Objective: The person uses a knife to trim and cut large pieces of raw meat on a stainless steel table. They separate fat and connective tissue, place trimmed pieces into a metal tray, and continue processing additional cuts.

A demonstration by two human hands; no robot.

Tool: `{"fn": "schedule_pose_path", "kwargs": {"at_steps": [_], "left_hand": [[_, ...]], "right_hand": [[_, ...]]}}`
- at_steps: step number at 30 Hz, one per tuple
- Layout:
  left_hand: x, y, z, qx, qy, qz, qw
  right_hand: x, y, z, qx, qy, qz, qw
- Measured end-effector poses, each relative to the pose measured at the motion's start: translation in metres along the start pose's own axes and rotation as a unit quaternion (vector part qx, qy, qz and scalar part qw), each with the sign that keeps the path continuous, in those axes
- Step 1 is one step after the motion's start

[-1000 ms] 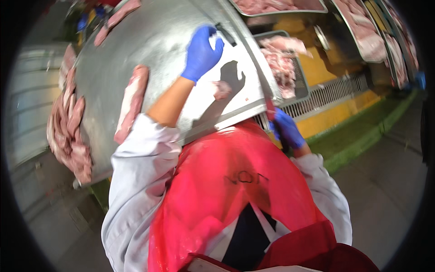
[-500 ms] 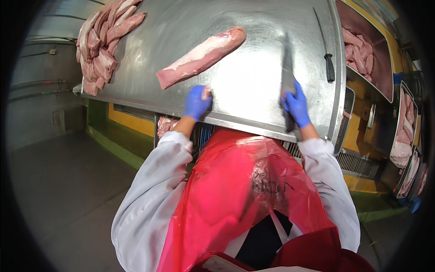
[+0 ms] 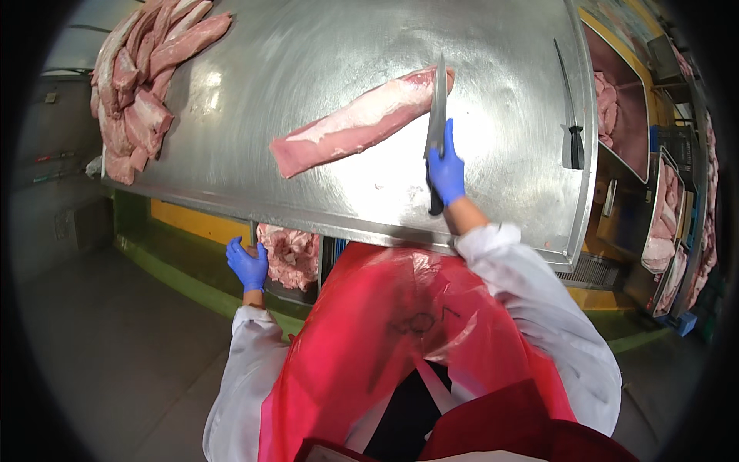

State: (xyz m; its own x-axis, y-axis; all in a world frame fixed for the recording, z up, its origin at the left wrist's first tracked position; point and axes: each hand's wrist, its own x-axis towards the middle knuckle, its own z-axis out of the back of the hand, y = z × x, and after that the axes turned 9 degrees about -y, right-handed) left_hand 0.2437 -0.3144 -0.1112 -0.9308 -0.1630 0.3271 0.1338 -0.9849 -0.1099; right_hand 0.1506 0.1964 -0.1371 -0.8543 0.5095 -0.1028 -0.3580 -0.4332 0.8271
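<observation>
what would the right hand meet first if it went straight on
The right hand would likely meet the long meat piece at its right end; the knife overlaps it in view, depth unclear.

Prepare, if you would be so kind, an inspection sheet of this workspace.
Surface: shiny grey metal table; tiny pink scrap on it.
Work items: long pink-and-white slab of meat, lying diagonally; black-handled steel knife, blade across the slab's right end, contact unclear.
Clutter: heap of pink meat strips at left; thin metal rod with black handle at right.
Grips: blue-gloved left grip, open beside pale pink trimmings; blue-gloved right grip, closed on the knife handle.
Cables: thin lines at far left, too small to identify.
Surroundings: dark grey floor, green curb, metal tray of pink meat at right.
</observation>
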Motion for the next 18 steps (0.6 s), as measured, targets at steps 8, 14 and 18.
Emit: {"fn": "schedule_pose_path", "kwargs": {"at_steps": [8, 14, 18], "left_hand": [[0.174, -0.244, -0.083, -0.301, -0.021, -0.321, 0.898], [0.185, -0.291, -0.107, -0.149, 0.094, -0.311, 0.934], [0.186, -0.297, -0.113, -0.123, 0.105, -0.293, 0.942]], "right_hand": [[0.002, 0.041, -0.022, 0.087, -0.018, -0.097, 0.991], [-0.016, 0.038, -0.028, 0.114, -0.018, -0.092, 0.989], [-0.005, 0.046, -0.020, 0.128, 0.012, -0.101, 0.987]]}}
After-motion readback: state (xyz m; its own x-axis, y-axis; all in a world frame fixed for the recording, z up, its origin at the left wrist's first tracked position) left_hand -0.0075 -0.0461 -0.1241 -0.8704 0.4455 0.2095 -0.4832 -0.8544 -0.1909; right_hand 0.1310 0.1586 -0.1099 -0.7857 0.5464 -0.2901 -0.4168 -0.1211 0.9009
